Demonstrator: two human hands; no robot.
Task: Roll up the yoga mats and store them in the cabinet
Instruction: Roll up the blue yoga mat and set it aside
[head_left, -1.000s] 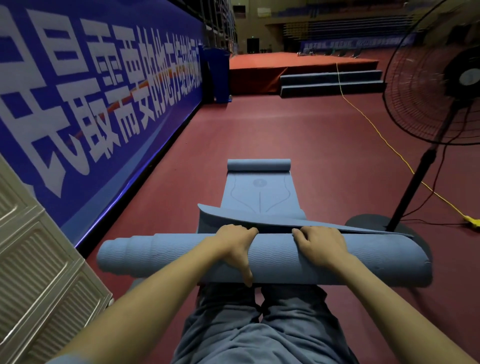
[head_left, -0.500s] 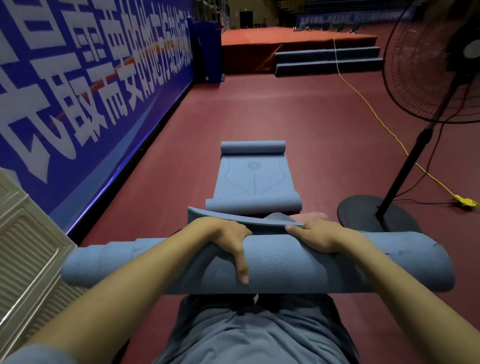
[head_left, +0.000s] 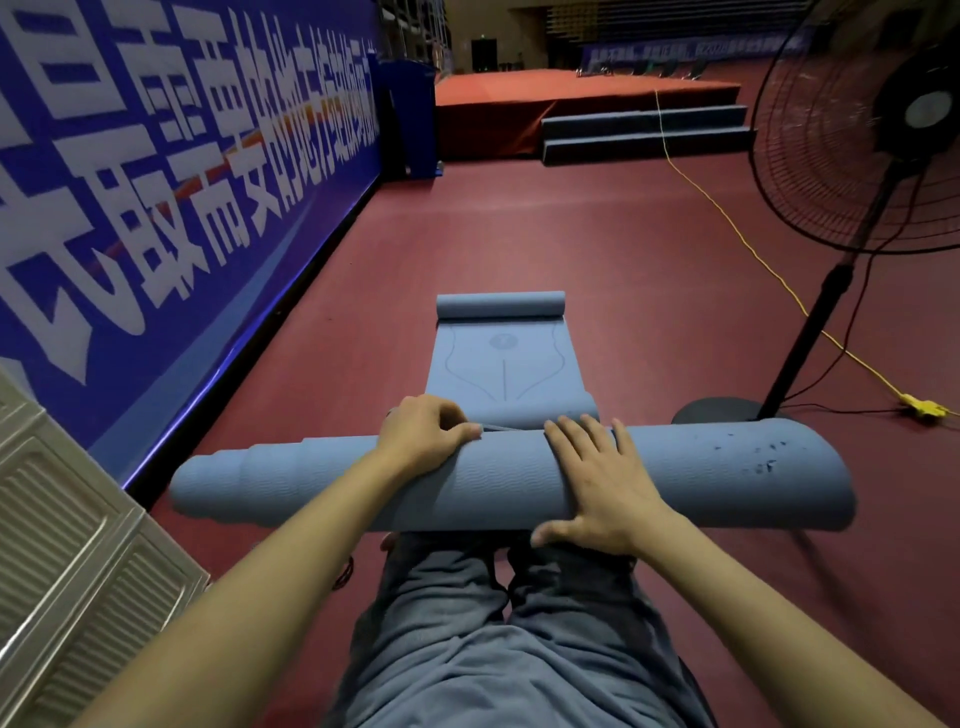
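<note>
Mats: I count two — rolled mat across my knees, second mat part-unrolled beyond.
Left hand: fingers curled, pinching the loose edge.
Right hand: fingers spread flat on the roll.
Nearby: fan right, cabinet left.

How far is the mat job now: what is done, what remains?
Done: the near mat is rolled. In hand: the left hand pinches its loose edge and the right hand presses flat on it. Left: the far mat lies mostly unrolled; no mat is stored yet.

Matt, finely ribbed foam mat; smooth, matt red floor.
</note>
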